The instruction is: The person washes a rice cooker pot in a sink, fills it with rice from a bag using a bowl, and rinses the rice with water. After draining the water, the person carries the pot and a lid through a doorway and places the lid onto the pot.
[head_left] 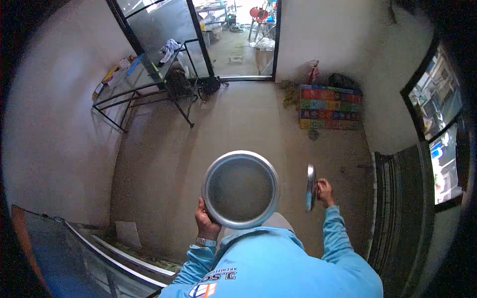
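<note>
My left hand (pixel 205 221) is closed on the lower left side of a round metal pot (pixel 205 187). The pot is held in front of my body, its wide silvery rim turned up at me and its grey inside in view. Off to the right, my right hand (pixel 325 192) grips a shiny metal lid (pixel 311 187) from its right side. That lid is seen nearly edge-on, upright, and apart from the pot. The fingers hide the part of the lid they hold.
A metal-framed table (pixel 144 89) with a cloth and other items stands at the back left. Colourful patterned boxes (pixel 330 107) sit by the far wall, right of an open doorway (pixel 238 49). Dark panels (pixel 397 198) lean at the right, and framed glass (pixel 89 253) at the lower left.
</note>
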The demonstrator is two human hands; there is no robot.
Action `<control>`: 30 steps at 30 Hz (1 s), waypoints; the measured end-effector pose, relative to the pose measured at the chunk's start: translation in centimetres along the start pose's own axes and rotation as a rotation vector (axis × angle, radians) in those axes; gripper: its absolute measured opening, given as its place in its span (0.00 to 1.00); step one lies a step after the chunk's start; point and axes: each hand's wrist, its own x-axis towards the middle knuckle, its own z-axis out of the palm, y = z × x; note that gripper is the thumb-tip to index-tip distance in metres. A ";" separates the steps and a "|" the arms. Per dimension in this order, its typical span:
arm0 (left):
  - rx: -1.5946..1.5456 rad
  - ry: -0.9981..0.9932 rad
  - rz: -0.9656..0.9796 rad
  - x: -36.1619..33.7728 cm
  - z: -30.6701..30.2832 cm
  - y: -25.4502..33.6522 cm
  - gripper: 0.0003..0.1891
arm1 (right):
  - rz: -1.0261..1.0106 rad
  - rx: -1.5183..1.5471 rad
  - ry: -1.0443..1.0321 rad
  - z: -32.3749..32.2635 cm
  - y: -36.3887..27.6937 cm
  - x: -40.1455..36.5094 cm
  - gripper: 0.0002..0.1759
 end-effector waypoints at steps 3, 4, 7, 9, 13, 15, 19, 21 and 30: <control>-0.095 0.004 -0.035 6.3 6.5 -0.1 0.21 | -0.040 -0.015 -0.053 1.8 -6.6 11.3 0.10; -0.076 0.001 -0.014 8.5 7.8 0.0 0.21 | -0.049 -0.018 -0.052 2.3 -7.7 14.9 0.10; -0.047 0.020 0.012 16.4 10.7 0.2 0.21 | 0.300 0.291 -0.193 4.0 -10.3 23.4 0.08; -0.032 0.033 0.020 22.4 12.0 0.3 0.21 | 0.255 0.241 -0.201 4.6 -11.0 28.3 0.08; 0.033 0.061 0.022 31.7 12.4 -1.7 0.23 | 0.291 -0.034 -0.186 3.3 -3.5 34.4 0.11; 0.074 0.043 0.040 35.7 16.3 -1.6 0.23 | 0.396 -0.135 -0.150 3.0 -2.1 37.5 0.12; 0.043 0.078 -0.052 44.6 23.4 0.4 0.20 | 0.408 -0.491 -0.123 -1.4 5.8 40.6 0.15; 0.079 0.068 -0.048 50.1 26.9 0.7 0.20 | 0.513 -0.495 -0.092 -2.9 6.9 42.7 0.16; -0.014 0.012 -0.065 73.4 41.1 3.2 0.21 | 0.925 -0.724 -0.142 1.0 5.8 59.9 0.16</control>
